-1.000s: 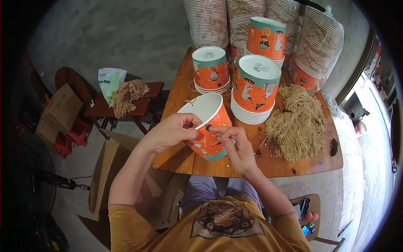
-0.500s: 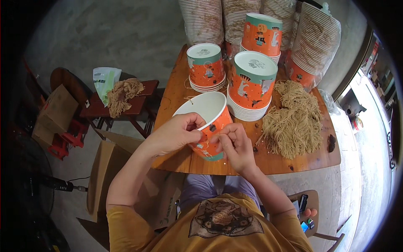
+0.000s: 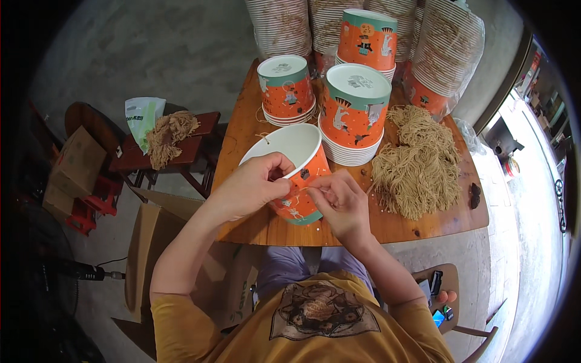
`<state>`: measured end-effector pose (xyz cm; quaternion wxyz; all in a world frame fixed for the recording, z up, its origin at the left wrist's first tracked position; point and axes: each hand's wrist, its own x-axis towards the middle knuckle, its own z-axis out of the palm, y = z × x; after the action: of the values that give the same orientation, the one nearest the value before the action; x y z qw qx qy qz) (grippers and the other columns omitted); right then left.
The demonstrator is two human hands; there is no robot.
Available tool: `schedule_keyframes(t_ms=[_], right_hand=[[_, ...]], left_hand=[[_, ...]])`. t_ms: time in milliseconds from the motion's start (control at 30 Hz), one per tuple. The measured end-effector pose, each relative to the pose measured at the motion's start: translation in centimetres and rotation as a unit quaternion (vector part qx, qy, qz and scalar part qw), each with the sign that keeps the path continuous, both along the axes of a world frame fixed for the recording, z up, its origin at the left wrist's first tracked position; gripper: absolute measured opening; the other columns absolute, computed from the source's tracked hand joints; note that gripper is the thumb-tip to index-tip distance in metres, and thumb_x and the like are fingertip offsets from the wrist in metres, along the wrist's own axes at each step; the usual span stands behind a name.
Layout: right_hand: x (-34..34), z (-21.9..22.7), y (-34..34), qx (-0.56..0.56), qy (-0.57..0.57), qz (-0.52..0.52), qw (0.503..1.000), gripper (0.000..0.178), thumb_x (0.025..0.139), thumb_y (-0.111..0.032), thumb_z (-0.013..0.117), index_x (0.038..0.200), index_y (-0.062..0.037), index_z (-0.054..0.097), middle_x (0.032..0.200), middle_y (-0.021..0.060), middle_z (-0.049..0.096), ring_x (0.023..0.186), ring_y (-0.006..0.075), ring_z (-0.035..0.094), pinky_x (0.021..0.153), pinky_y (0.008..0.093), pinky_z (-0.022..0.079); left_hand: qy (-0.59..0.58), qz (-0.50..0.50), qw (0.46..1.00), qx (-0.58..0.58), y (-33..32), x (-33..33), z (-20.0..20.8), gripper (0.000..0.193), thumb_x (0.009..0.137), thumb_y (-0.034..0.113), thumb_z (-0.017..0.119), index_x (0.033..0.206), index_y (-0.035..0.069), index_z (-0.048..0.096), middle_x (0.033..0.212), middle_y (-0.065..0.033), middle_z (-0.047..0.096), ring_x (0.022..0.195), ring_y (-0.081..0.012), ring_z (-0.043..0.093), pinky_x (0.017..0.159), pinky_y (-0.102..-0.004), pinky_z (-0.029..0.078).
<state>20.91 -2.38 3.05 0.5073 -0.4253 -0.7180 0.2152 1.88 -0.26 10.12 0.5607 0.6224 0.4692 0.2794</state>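
An orange paper bucket (image 3: 314,167) with a white inside and a green base band is tilted at the table's front edge, its mouth up and to the left. My left hand (image 3: 251,186) grips its near rim, fingers and thumb closed on the wall. Beside it, my right hand (image 3: 344,202) pinches a thin tan cord (image 3: 305,188) against the bucket's outer side; the cord's far end is hidden. A short knotted bit of cord (image 3: 264,138) passes through the far rim. To the right lies a heap of tan cords (image 3: 417,172).
Upside-down bucket stacks (image 3: 352,115) and a shorter stack (image 3: 285,91) stand behind the bucket on the wooden table (image 3: 387,227). Tall bagged stacks (image 3: 445,51) line the back. More cords (image 3: 169,139) lie on a red bench at left; an open cardboard box (image 3: 158,254) stands below.
The head view has shifted slightly, so everything sits higher and to the left. My right fingers have turned and come closer together on the cord; the left hand keeps its hold.
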Motion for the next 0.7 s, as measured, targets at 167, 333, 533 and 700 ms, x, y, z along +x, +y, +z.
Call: schedule_keyframes(t_ms=[167,333,533,700], right_hand=[[0.1,0.7,0.1,-0.045,0.006,-0.015,0.999,0.012,0.082,-0.012,0.066,0.090,-0.0082,0.058,0.085,0.0061,0.060,0.068,0.0207,0.061,0.062,0.0306,0.050],[-0.6,0.5,0.2,-0.050,0.028,-0.027,0.998,0.014,0.082,-0.013,0.067,0.088,-0.0076,0.056,0.079,0.0053,0.059,0.065,0.0189,0.061,0.059,0.0300,0.049],[-1.6,0.2,0.6,0.007,0.061,-0.030,0.998,0.012,0.079,-0.006,0.067,0.085,-0.0043,0.057,0.074,0.0032,0.058,0.058,0.0097,0.055,0.057,0.0242,0.047],[-2.0,0.4,0.6,0.013,0.026,-0.045,0.999,0.012,0.080,-0.006,0.067,0.085,-0.0045,0.056,0.077,0.0043,0.060,0.062,0.0118,0.060,0.059,0.0252,0.050]], left_hand=[[-0.007,0.008,1.000,-0.022,0.0,0.2,0.3,0.016,0.082,0.004,0.056,0.097,-0.002,0.055,0.086,-0.0037,0.058,0.076,-0.0078,0.055,0.066,-0.0243,0.049],[-0.021,0.002,0.999,-0.044,0.1,0.3,0.4,0.016,0.082,0.004,0.057,0.097,0.000,0.054,0.085,-0.0026,0.057,0.075,-0.0073,0.054,0.065,-0.0237,0.048],[-0.020,-0.001,0.999,-0.045,0.0,0.7,0.5,0.018,0.081,0.002,0.056,0.099,0.001,0.053,0.085,-0.0003,0.054,0.074,-0.0059,0.052,0.065,-0.0223,0.047],[-0.043,-0.014,0.999,-0.014,-0.1,0.5,0.0,0.019,0.082,0.001,0.054,0.100,0.001,0.053,0.084,0.0024,0.051,0.075,-0.0044,0.049,0.066,-0.0204,0.044]])
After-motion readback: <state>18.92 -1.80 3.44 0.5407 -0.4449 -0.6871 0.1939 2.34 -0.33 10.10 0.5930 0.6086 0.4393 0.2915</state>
